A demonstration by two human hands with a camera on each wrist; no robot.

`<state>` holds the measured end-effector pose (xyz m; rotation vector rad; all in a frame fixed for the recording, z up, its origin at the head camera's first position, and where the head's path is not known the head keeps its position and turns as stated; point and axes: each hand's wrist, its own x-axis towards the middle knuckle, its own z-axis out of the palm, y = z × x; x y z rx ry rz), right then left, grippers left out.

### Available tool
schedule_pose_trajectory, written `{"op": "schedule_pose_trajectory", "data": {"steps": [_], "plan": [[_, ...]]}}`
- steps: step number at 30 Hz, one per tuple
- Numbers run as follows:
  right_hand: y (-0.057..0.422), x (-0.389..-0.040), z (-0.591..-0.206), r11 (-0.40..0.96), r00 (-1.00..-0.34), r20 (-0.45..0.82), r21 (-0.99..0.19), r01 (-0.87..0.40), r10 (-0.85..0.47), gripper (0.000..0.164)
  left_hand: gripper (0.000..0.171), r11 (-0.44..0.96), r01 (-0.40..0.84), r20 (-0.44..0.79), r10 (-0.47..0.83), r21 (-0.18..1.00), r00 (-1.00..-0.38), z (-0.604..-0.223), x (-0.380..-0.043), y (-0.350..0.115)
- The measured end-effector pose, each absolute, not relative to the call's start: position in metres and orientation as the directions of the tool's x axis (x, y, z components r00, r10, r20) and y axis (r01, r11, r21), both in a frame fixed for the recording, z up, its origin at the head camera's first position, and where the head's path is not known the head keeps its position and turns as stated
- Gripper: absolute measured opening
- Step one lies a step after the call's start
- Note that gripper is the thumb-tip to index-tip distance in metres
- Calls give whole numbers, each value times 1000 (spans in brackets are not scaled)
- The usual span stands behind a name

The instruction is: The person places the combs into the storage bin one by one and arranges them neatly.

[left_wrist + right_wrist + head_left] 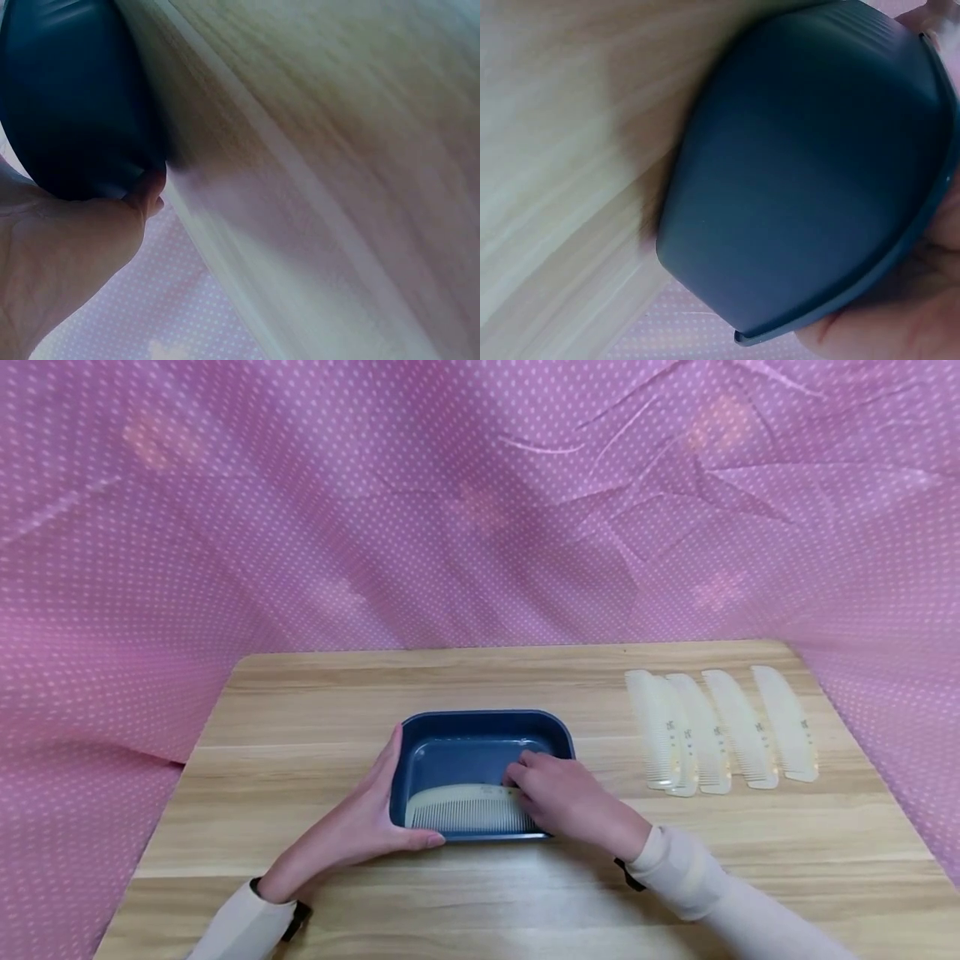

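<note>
A dark blue rectangular tray (457, 760) sits on the table in front of me. My left hand (367, 818) grips its left end, thumb along the front rim and fingers up the left side. In the left wrist view that hand (71, 262) lies against the tray's outer wall (75, 90). Inside the tray, along the front wall, lies a pale translucent comb (465, 807), teeth toward me. My right hand (566, 802) reaches over the right rim, its curled fingers pinching the comb's right end. The right wrist view shows mostly the tray's outside (802, 172), hiding the fingertips.
Several more pale combs (783, 722) lie side by side at the right of the wooden table (315, 693), the leftmost ones overlapping. Pink dotted cloth (450, 527) hangs behind the table and on both sides.
</note>
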<state>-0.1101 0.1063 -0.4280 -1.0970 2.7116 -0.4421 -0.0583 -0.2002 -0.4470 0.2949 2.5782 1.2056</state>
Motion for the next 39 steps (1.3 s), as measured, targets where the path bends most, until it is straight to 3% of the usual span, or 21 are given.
{"op": "schedule_pose_trajectory", "data": {"steps": [6,22,33,39], "plan": [[108,-111,-429,654,-702,-15,-378,-655,-712,10,152,619,70,-155,302,782,-941,-446,-59,-201],[130,-122,-425,416,-685,60,-756,-506,-726,18,154,621,63,-159,296,782,-942,-447,-60,-199],[153,-118,-427,285,-784,8,-929,-235,-621,24,154,627,72,-157,302,776,-940,-447,-58,-199],[162,-114,-427,257,-854,66,-939,-228,-516,21,154,617,80,-142,302,783,-943,-447,-57,-200]]}}
